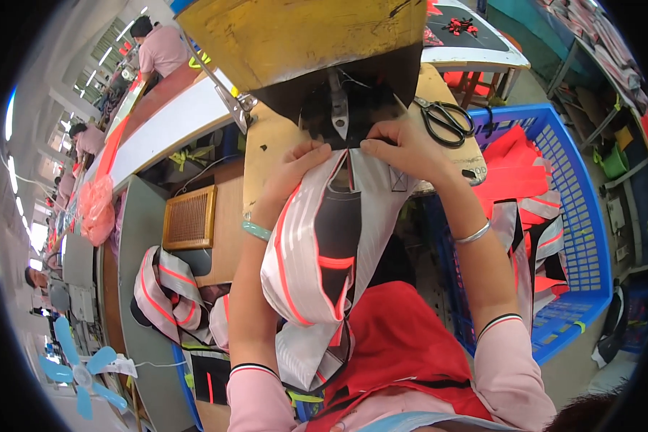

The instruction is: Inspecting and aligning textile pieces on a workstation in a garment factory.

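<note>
My left hand (295,169) and my right hand (403,147) both press a garment piece (317,252) of silver reflective strips, orange edging and black fabric flat on the wooden sewing table (266,155). Its top edge lies under the presser foot and needle (340,108) of a sewing machine with a yellow body (302,36). The fingertips of both hands sit just either side of the needle. The rest of the piece hangs down over my lap. A white label (398,180) shows on the fabric below my right hand.
Black scissors (446,119) lie on the table right of the machine. A blue plastic crate (576,216) at my right holds orange and reflective pieces. More sewn pieces (169,295) are piled at my left. Other people work at tables far left; a blue fan (79,371) stands lower left.
</note>
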Demonstrator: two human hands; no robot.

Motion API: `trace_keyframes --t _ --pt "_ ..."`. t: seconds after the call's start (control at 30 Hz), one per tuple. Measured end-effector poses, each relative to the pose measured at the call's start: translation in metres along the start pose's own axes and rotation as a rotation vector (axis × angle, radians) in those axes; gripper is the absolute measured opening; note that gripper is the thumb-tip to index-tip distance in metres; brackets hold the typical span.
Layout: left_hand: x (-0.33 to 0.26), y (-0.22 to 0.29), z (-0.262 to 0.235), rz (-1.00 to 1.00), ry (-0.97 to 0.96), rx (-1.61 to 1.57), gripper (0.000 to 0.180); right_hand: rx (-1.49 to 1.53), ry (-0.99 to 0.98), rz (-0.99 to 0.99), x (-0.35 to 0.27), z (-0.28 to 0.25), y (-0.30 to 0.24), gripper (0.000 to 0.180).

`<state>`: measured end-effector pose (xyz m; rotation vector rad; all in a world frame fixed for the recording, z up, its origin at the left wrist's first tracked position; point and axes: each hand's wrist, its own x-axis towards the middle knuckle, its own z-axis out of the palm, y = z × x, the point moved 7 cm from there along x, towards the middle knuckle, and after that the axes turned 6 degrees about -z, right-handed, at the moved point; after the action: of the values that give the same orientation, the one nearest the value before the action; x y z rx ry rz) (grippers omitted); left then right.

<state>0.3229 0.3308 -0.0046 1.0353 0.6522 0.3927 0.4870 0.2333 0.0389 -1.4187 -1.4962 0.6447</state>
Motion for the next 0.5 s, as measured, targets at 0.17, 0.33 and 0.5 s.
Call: trace_keyframes --t 0.17,0.33,0.5 --pt "0.0034 0.0037 0.0006 0.005 -0.033 0.105 0.017 0.018 -0.009 0.026 0.0048 -0.0010 0.0064 0.034" --pt "0.0060 0.0026 0.0020 -0.005 -0.032 0.011 0.012 0.024 0.005 -0.012 0.0095 -0.0045 0.0091 0.032" --pt "0.0047 0.0035 -0.0052 -0.024 -0.030 -0.047 0.012 0.013 0.031 -0.055 0.0112 -0.0034 0.0010 0.032"
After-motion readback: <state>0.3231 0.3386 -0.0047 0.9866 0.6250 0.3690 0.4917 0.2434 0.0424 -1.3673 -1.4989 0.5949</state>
